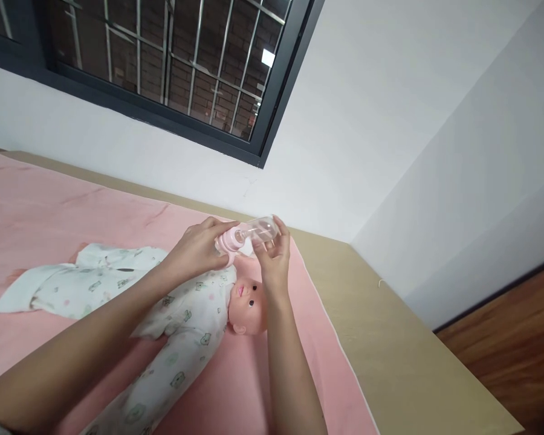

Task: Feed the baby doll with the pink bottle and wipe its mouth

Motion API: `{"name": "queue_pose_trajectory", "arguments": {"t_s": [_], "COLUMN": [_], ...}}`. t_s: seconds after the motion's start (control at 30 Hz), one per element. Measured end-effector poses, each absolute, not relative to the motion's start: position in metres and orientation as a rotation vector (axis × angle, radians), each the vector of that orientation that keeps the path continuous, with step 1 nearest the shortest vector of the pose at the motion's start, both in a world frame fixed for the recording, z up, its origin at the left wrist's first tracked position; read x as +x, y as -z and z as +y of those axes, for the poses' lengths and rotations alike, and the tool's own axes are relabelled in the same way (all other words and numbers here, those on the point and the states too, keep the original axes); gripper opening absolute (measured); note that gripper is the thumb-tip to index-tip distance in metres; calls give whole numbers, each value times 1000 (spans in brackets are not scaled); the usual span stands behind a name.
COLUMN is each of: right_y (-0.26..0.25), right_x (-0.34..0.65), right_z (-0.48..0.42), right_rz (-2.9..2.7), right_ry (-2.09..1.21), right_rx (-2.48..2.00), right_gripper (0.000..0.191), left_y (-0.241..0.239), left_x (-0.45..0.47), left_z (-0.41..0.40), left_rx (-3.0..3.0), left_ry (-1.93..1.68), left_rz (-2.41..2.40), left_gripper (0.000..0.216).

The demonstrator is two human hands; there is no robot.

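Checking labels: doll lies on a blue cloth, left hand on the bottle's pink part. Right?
Not quite: the cloth is pink, not blue, per the head view. The doll lies on it, left hand on the bottle's pink part.

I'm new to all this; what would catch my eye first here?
Probably the doll in patterned white clothes, lying on the pink sheet with its head toward the right. Just above its head in the view, the left hand holds a pink-collared part and the right hand a clear rounded piece. Up at the top left, a dark-framed, barred window stands out against the white wall.
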State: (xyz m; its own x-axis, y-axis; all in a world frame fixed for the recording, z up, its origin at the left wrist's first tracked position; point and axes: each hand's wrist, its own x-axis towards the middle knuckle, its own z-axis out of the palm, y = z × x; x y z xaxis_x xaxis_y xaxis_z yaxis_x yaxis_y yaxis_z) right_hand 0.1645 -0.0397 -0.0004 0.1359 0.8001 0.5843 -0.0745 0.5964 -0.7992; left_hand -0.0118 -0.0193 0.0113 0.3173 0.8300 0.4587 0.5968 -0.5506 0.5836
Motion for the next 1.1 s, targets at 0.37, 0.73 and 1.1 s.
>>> {"name": "queue_pose_trajectory", "arguments": {"t_s": [0.37,0.73,1.1], "right_y": [5,5,7], "right_x": [174,157,161], "right_z": [-40,-53,-42], "right_rz": [-1661,-1779,-1498], "right_ry": [-978,-823,-637], "right_rx": [-730,-785,-837], "right_gripper": [59,106,109], "left_y": [-1,-11,-13], "left_x": [-21,-25,-31], "left_z": [-13,-22,-30], "left_rx": [2006,1896,2086], "left_ry": [-1045,-1044,-1043], "left_rz": [1012,910,969], "left_gripper": [94,89,86]}}
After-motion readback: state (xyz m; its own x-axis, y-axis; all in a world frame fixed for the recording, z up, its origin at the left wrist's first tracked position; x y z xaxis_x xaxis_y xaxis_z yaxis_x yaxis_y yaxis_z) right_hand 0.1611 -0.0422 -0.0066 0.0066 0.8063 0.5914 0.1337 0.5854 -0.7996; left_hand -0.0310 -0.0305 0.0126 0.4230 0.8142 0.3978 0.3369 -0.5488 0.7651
